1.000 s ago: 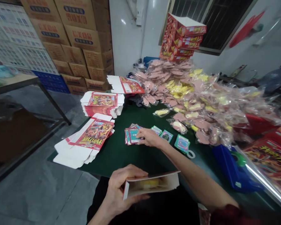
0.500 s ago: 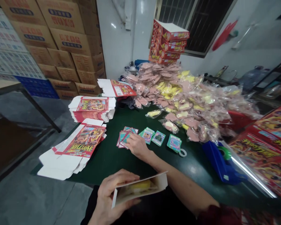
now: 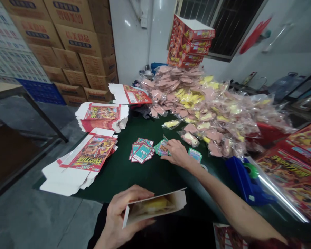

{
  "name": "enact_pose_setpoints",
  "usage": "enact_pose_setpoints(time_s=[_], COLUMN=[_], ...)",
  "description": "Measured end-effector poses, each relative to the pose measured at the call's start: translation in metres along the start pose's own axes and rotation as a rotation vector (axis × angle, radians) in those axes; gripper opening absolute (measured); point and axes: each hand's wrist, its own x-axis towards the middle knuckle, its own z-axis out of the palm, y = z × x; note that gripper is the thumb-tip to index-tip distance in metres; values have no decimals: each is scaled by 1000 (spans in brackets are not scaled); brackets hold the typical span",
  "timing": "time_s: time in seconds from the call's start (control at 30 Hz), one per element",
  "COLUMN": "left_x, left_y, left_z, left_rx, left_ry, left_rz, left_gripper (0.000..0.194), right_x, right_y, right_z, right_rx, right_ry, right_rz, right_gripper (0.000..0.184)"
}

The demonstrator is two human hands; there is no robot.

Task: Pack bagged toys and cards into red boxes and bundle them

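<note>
In my left hand (image 3: 125, 216), close to my body, is a small cardboard box (image 3: 155, 207) gripped between thumb and fingers. Its open end faces up, and something yellow shows inside. My right hand (image 3: 177, 152) reaches over the green-backed cards (image 3: 161, 148) in the middle of the table, fingers pinched at a card (image 3: 165, 138) whose edge stands up; the fingertips are partly hidden. To its left lies a spread pile of red-bordered cards (image 3: 142, 151). On its right, another small stack of cards (image 3: 195, 155) shows beside the wrist.
Flat red and white boxes (image 3: 93, 152) lie stacked at the left. A heap of bagged pink and yellow items (image 3: 191, 100) covers the back. A blue tape dispenser (image 3: 245, 183) and red printed boxes (image 3: 292, 169) are at the right. Cartons (image 3: 80, 39) stand against the wall.
My right hand has moved right, from the red-bordered pile to the green-backed cards, leaving that pile uncovered. My left hand keeps the box in nearly the same place.
</note>
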Motion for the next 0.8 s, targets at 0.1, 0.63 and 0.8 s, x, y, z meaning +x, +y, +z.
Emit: enact_pose_setpoints(time_s=[0.1,0.63,0.8], left_x=[2,4,3], left_y=[0,-2,-4], left_z=[0,0,1], left_rx=[4,-43,-13], left_ry=[-3,24,50], left_rz=[-20,-47,-57], left_gripper=[26,26,25], right_x=[4,6,8], right_y=[9,5,4], right_z=[14,34,29], right_rx=[65,177,162], right_ry=[-58,84,264], right_rz=[-7,11,157], right_gripper=[38,33,26])
